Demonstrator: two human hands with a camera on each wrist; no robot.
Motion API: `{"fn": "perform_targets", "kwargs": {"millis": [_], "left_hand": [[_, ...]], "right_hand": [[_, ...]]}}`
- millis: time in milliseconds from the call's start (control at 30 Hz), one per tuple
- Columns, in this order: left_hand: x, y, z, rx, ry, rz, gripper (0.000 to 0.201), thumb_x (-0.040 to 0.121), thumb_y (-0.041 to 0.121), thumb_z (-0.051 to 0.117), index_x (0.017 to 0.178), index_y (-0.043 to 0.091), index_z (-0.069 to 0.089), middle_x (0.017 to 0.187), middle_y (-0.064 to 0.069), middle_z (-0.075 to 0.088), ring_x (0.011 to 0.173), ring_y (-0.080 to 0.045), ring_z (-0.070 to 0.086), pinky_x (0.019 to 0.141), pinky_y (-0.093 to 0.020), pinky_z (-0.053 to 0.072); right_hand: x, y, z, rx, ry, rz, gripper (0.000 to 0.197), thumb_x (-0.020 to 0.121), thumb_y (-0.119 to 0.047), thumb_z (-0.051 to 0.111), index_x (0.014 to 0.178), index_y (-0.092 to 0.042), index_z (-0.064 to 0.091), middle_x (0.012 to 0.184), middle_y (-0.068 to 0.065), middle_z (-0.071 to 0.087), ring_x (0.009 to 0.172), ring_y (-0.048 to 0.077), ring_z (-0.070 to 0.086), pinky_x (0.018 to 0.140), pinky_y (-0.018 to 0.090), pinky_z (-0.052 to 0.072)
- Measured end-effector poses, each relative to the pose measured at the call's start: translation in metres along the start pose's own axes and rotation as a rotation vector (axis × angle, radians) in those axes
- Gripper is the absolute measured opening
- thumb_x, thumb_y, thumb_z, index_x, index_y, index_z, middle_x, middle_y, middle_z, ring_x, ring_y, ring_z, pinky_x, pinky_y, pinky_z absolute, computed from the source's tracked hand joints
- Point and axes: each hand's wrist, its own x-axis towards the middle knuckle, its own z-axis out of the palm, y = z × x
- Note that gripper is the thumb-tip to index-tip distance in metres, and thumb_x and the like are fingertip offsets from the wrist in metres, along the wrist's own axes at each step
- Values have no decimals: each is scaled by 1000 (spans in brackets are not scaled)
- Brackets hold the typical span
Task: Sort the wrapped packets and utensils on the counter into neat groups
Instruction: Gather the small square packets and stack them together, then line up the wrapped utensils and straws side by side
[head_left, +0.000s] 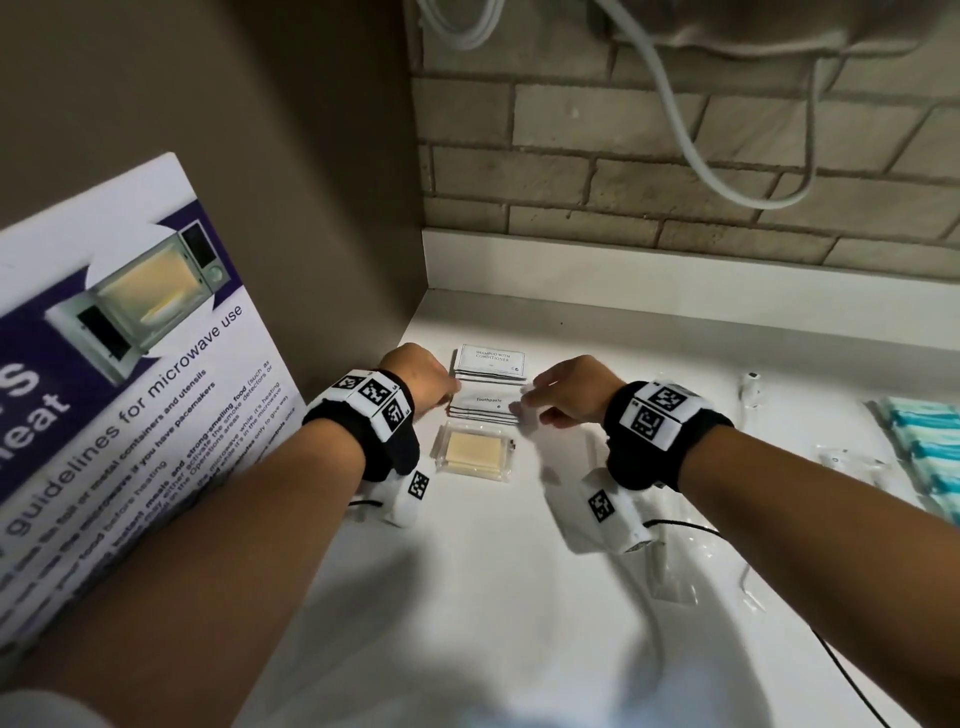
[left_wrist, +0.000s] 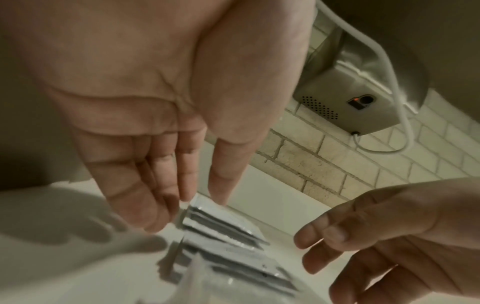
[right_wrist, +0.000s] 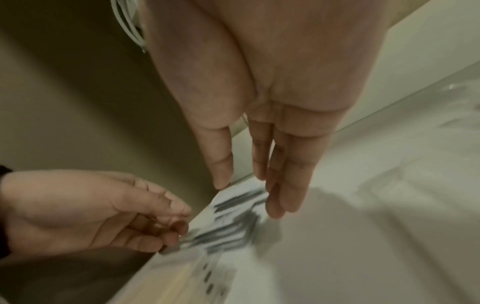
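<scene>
White counter (head_left: 467, 597), lit from above; both forearms are stretched forward over it, each wrist wrapped in a black band with square printed markers.

Nearest of the sorted items: a clear packet (head_left: 471, 451) with a pale yellow square inside, laid flat just in front of the hands.

Just behind it, a small stack of white sachets marked "Toothpaste" (head_left: 484, 404) is bracketed by both hands. The left hand (head_left: 415, 378) is set at the stack's left edge, fingers straight and close together, tips (left_wrist: 155, 216) touching the packet edges. The right hand (head_left: 569, 391) is set at the right edge, fingers extended and narrow, thumb apart; tips are at or just off the stack, contact not certain because of blur. Nothing is lifted.

Directly behind, touching or nearly so, a second stack of white sachets labelled "Shampoo with conditioner" (head_left: 491, 362) is laid.

To the right, well apart, clear-wrapped utensils (head_left: 753, 388) and a pile of blue-striped packets (head_left: 924, 447) are seen.

Left: a leaning microwave-use notice (head_left: 119, 374). Farthest: brick-pattern wall (head_left: 675, 171), a metal wall unit (left_wrist: 363, 86) with a looped white cable (head_left: 727, 176).
</scene>
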Motion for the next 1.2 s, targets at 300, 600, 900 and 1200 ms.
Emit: {"fn": "perform_targets", "kwargs": {"millis": [300, 600, 900, 1200], "left_hand": [[-68, 71, 12, 61, -28, 399, 25, 85, 29, 71, 106, 16, 66, 92, 2, 66, 77, -13, 61, 65, -19, 45], [-130, 89, 120, 379, -356, 503, 42, 81, 42, 72, 113, 16, 63, 107, -3, 69, 95, -19, 65, 85, -31, 52], [-142, 101, 153, 471, -307, 405, 36, 83, 27, 70, 109, 5, 59, 104, -11, 66, 93, -27, 66, 72, -32, 52], [-130, 100, 149, 302, -266, 256, 32, 75, 7, 64, 105, 4, 57, 88, -13, 70, 73, -26, 69, 67, -35, 58]], "right_hand": [[-87, 24, -90, -483, 164, -156, 38, 87, -28, 68, 123, -16, 62, 115, 0, 68, 103, 18, 62, 83, 22, 41], [-113, 86, -96, -611, 176, 45, 41, 89, -33, 65, 124, -11, 60, 121, 8, 65, 114, 23, 59, 91, 26, 44], [-104, 101, -77, -570, 170, 75, 34, 81, -41, 71, 84, -7, 66, 89, 8, 69, 82, 20, 62, 70, 27, 48], [-96, 106, -81, -541, 133, 128, 32, 81, -34, 66, 60, -12, 55, 57, 0, 54, 53, 12, 51, 47, 20, 35]]}}
